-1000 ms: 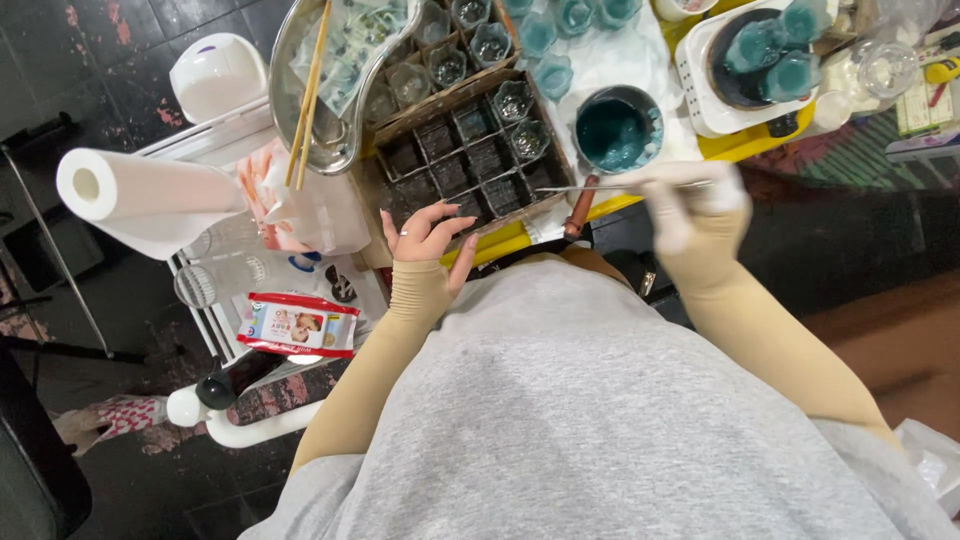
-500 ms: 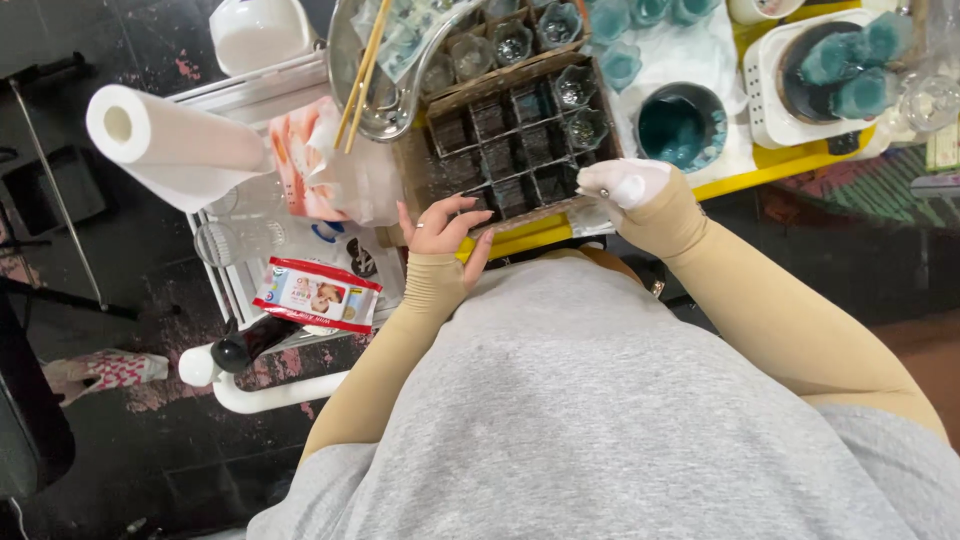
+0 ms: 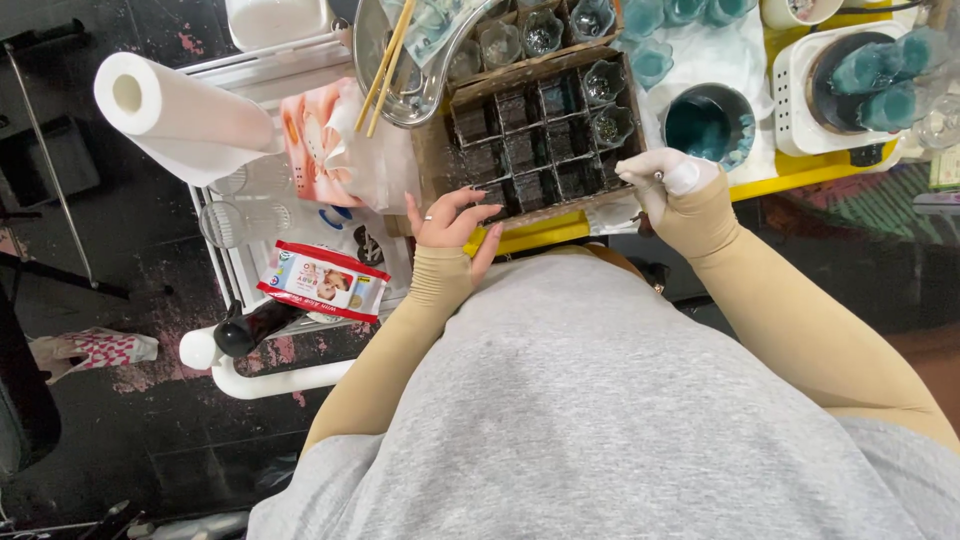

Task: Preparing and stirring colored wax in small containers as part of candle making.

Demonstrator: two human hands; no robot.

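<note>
My left hand [image 3: 455, 222], bare with a tan sleeve, rests with fingers spread on the near edge of a cardboard box [image 3: 520, 150]. Dividers split the box into small cells, and some far cells hold little glass cups [image 3: 612, 125]. My right hand [image 3: 665, 182], in a white glove, is closed in a fist at the box's near right corner. A thin metal tool [image 3: 657, 176] barely shows in its grip. Just beyond that hand sits a dark bowl of teal liquid [image 3: 705, 122].
A metal bowl with wooden chopsticks [image 3: 385, 60] sits behind the box. A paper towel roll [image 3: 170, 115] and a red wipes pack [image 3: 322, 282] lie on a white rack at left. At right, a white burner [image 3: 800, 90] holds teal cups on the yellow table [image 3: 780, 178].
My right hand has swung the long metal tool in from a level hold and pulled back to the box's near right corner. My left hand has stayed on the box edge. The view has shifted.
</note>
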